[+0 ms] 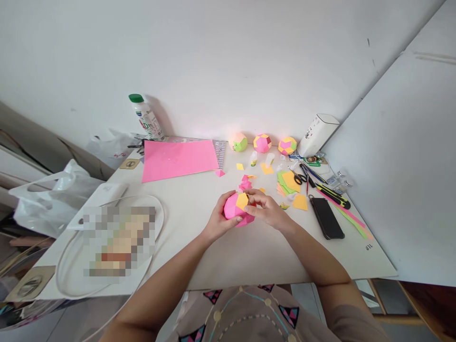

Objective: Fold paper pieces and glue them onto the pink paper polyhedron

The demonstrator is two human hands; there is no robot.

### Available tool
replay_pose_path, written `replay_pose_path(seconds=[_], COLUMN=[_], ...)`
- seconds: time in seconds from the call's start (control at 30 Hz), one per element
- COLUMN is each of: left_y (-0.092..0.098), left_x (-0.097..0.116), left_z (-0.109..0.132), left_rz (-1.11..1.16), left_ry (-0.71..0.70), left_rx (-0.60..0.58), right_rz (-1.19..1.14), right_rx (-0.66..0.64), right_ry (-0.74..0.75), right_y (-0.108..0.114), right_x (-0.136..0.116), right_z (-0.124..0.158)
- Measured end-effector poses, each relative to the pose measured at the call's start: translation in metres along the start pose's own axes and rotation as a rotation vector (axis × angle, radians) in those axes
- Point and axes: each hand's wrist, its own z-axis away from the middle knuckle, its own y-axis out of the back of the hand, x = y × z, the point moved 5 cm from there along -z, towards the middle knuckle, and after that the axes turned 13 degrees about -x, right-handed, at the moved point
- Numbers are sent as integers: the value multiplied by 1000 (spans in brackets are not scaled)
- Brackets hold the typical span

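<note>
My left hand (221,219) is wrapped round the left side of a faceted pink paper ball (232,204) with an orange-yellow face (242,201). From the right, the thumb and fingers of my right hand (265,209) close on the same ball beside that face. The ball is held just above the white table. Behind it lie small folded pink paper pieces (245,183). A small glue bottle (287,201) lies on its side near my right hand, next to an orange paper piece (300,202).
Three finished-looking paper balls (262,143) line the wall. A pink sheet (180,159) covers a ruler at back left. To the right are scissors (299,177), a yellow-black cutter (333,196) and a phone (327,217). A white cable (162,213) loops at left near a tall bottle (147,117).
</note>
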Motion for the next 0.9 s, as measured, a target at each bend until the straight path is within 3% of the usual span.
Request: replay_pose_path(seconds=[0.27,0.5,0.7,0.9], left_y=[-1,0,-5,-9], left_x=[1,-15,-21,-21], left_z=[-2,-6,-4,0], left_rz=[-50,-216,-357,-328], left_ry=[-42,47,115,200], left_rx=[-18,-181,-281,-381], right_rz=[150,326,246,470], right_rx=[7,-59,47,90], right_ry=[-18,-81,-83,-166], right_y=[-1,5,23,37], right_x=[-5,3,7,4], right_z=[1,-1,-1,8])
